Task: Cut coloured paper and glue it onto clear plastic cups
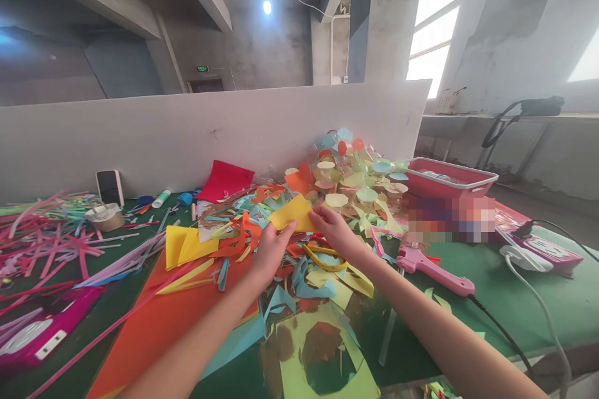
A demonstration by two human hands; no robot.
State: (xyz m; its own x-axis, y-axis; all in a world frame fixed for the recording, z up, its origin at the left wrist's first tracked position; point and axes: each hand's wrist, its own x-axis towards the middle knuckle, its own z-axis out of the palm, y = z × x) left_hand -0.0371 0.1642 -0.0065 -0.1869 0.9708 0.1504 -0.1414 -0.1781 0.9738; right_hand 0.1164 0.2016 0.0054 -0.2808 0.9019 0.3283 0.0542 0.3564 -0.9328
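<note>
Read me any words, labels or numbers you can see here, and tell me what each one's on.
Nothing can be read.
Green sign: too small.
Tube label: too small.
Patch by red bin: blurred.
Yellow paper in left hand and right hand: no print shows.

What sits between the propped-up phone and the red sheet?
Head view: a white, green-capped tube and a small blue object lie between the phone and the red sheet.

Your paper piece [292, 213]: plain yellow.
10 o'clock red sheet [224, 179], 8 o'clock orange sheet [159, 318], 3 o'clock pink glue gun [428, 265].
</note>
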